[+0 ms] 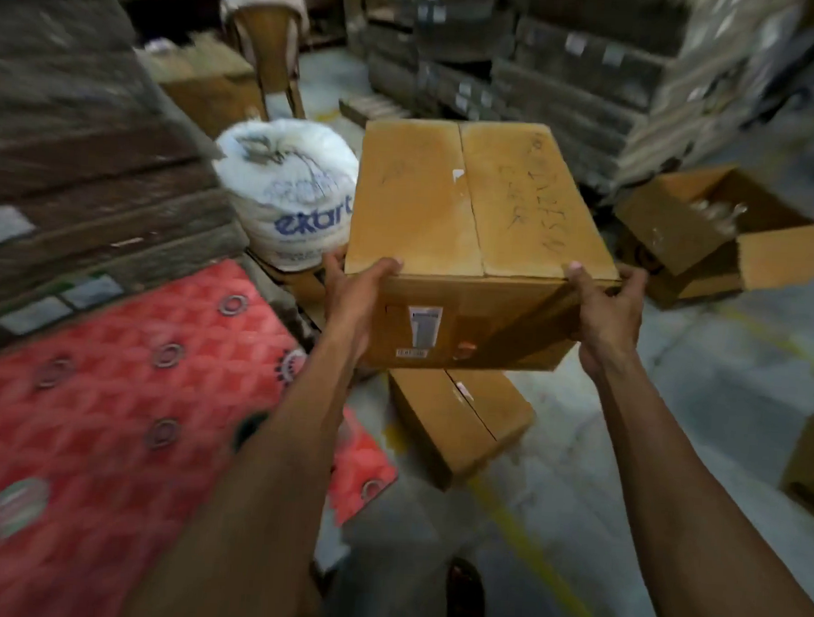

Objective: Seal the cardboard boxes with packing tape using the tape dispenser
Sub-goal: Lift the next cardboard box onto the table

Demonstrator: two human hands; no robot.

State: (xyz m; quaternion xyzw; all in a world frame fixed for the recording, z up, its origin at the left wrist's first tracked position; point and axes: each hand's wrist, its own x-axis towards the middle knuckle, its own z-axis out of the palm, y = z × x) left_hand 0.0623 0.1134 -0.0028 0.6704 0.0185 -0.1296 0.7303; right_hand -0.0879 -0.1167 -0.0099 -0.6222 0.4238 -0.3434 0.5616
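The cardboard box (476, 208) is held up over a second box (455, 424), gripped at its near corners by the left hand (354, 296) and the right hand (607, 314), thumbs on top. It should be kept level and set down seam upward; no tape dispenser is seen
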